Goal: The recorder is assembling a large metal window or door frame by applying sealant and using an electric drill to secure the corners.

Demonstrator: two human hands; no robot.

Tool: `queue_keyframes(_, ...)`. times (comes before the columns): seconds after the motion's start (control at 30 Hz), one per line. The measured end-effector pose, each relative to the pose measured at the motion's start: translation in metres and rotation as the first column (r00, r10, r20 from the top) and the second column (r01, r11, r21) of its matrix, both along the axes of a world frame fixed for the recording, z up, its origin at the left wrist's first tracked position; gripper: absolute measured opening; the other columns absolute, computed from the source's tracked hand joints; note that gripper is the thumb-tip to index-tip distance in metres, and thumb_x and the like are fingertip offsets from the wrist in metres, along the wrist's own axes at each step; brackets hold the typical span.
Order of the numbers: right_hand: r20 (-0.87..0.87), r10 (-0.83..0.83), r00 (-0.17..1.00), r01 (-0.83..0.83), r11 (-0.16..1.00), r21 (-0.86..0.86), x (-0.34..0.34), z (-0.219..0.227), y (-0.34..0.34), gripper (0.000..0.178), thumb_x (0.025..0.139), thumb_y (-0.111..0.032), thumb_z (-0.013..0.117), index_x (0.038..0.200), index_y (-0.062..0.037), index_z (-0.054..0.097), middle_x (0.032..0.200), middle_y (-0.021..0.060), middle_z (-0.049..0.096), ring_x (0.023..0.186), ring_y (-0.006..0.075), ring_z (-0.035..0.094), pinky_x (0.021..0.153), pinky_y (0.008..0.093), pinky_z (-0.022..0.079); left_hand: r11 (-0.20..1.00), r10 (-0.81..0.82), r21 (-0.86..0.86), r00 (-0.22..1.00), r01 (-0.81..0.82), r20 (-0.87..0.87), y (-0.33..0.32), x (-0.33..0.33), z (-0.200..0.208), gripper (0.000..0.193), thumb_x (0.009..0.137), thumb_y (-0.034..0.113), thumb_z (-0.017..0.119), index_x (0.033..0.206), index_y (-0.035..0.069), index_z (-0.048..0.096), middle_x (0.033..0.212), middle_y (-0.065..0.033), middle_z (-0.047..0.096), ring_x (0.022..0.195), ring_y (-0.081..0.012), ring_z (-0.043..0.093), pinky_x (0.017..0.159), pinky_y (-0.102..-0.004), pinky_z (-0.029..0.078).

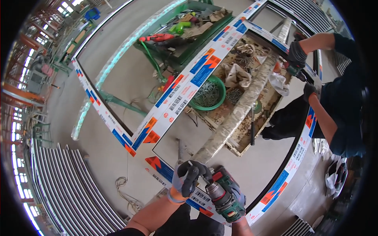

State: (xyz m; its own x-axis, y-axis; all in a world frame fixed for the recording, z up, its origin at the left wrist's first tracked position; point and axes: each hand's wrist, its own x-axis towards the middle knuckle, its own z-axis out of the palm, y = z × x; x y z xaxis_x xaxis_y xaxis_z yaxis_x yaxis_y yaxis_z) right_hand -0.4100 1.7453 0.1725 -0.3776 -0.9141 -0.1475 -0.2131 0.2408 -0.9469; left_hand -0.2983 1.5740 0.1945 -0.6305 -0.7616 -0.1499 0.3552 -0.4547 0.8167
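My right hand (239, 196), gloved, is wrapped round a cordless drill (225, 201) with a green body, black chuck and red trim. The drill's bit points up and left toward my left hand (188, 179). That hand wears a dark-fingered grey glove, and its fingers are pinched together close to the bit. A thin metal tip shows by its fingertips, but what they hold is mostly hidden. Beneath both hands runs the near bar of a large metal frame (173, 103), covered in white film with blue and orange print.
A co-worker (334, 94) at right holds another drill (296, 73) over the frame. A plastic-wrapped support bar (240, 114) crosses a tray cart with a green bowl (208, 93) of screws. A green tool cart (185, 53) stands behind; metal profiles (71, 188) lie at left.
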Motion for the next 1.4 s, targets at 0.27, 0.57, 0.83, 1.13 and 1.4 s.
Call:
queue_keyframes(0.27,-0.284,-0.102,0.953,0.07,0.99,-0.118,0.006,-0.012,-0.009,0.05,0.061,-0.028,0.082,0.103,-0.004,0.068,0.088,0.01,0.067,0.08,0.0317,0.065,0.073,0.0411,0.052,0.957,0.129,0.244,0.985,-0.154,0.119,0.014,-0.008,0.003,0.027,0.099,0.025,0.053,0.088,0.001,0.056,0.081,-0.0146,0.061,0.078,-0.0219,0.059,0.074,-0.0339,0.047)
queue_keyframes(0.57,-0.125,-0.084,0.989,0.079,0.996,-0.047,-0.005,-0.006,-0.007,0.047,0.059,-0.029,0.083,0.099,-0.0077,0.068,0.09,0.0094,0.069,0.079,0.0304,0.067,0.072,0.0394,0.053,0.979,-0.003,0.204,0.993,-0.021,0.117,0.011,-0.012,0.021,0.028,0.102,0.023,0.047,0.093,-0.002,0.058,0.089,-0.0179,0.066,0.084,-0.0241,0.064,0.081,-0.0357,0.051)
queue_keyframes(0.83,-0.349,-0.04,0.936,0.127,0.965,0.229,-0.035,0.107,-0.073,0.031,0.083,-0.03,0.07,0.103,-0.0091,0.06,0.083,0.0091,0.065,0.076,0.0268,0.067,0.068,0.0346,0.053,0.954,0.077,-0.294,0.905,0.055,0.419,-0.066,0.011,0.041,0.046,0.104,0.03,0.042,0.102,-0.009,0.067,0.094,-0.0131,0.071,0.087,-0.0184,0.065,0.085,-0.0316,0.049)
queue_keyframes(1.13,0.923,-0.381,0.049,0.403,0.853,0.331,0.013,0.034,-0.096,0.059,0.085,-0.022,0.061,0.135,0.0,0.041,0.067,0.0086,0.054,0.05,0.0226,0.056,0.05,0.0365,0.052,-0.21,0.415,-0.604,0.63,0.769,0.657,-0.306,-0.096,-0.021,0.072,0.084,0.048,0.067,0.144,0.017,0.043,0.149,-0.0178,0.038,0.135,-0.0396,0.035,0.111,-0.0488,0.031)
queue_keyframes(1.4,0.874,-0.458,-0.161,0.304,0.82,0.486,0.018,-0.012,-0.126,0.035,0.084,-0.008,0.058,0.117,0.0023,0.051,0.068,0.0093,0.056,0.052,0.0194,0.056,0.052,0.0296,0.048,-0.307,0.242,-0.645,0.713,0.7,0.658,-0.29,-0.13,-0.056,0.083,0.065,0.032,0.08,0.141,0.017,0.05,0.149,-0.019,0.037,0.135,-0.0436,0.035,0.112,-0.0508,0.031)
